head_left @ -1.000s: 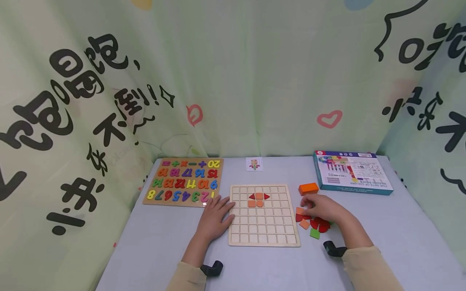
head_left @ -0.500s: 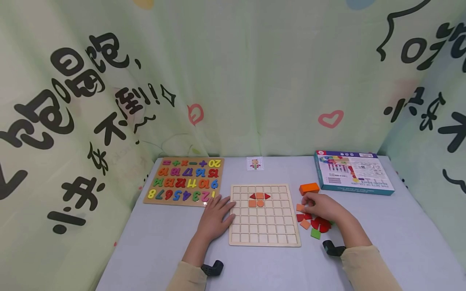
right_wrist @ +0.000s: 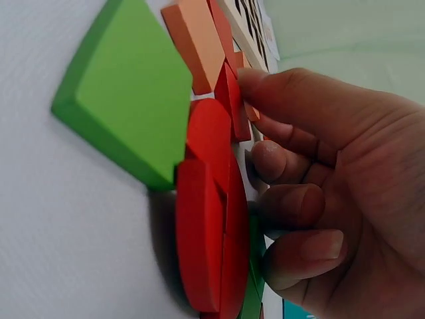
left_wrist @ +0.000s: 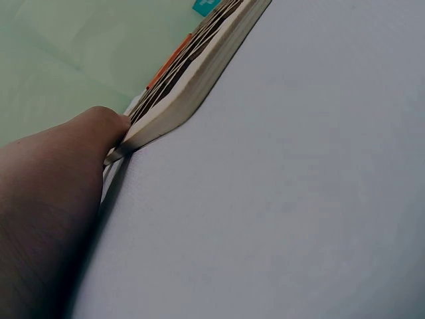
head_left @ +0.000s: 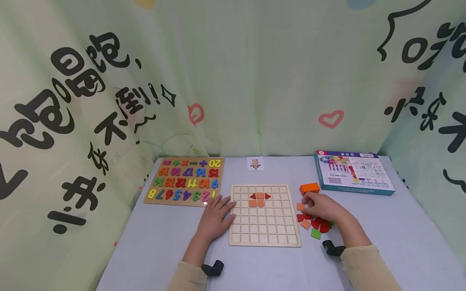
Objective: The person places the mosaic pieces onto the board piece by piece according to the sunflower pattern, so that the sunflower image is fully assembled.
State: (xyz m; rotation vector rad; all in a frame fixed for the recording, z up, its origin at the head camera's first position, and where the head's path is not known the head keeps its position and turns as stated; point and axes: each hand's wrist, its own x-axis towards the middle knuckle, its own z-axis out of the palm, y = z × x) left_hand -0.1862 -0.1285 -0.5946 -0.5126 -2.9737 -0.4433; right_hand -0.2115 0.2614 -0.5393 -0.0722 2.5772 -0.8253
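**Hands at grid board and loose tile pile**

Sleeves entered from the table's near edge. Left hand lay flat, fingers straight, pressing the left edge of the wooden grid board; the left wrist view showed skin against the board's corner. Right hand sat just right of the board, fingers curled down over a pile of loose tiles, fingertips touching a small orange square tile at the pile's far left; whether it was pinched or only touched could not be told. Green tile lay at the pile's near edge, red round-edged tiles stacked against it.

Tiles looked like painted wood: light, stiff, smooth-faced, probably a little slippery. Thin flat pieces likely best taken by opposite edges, or slid clear of the pile first.

Farther: five tiles seated in the board's far rows, orange block beyond the pile, number puzzle toward the far left corner, pattern card at the far edge, box toward the far right.
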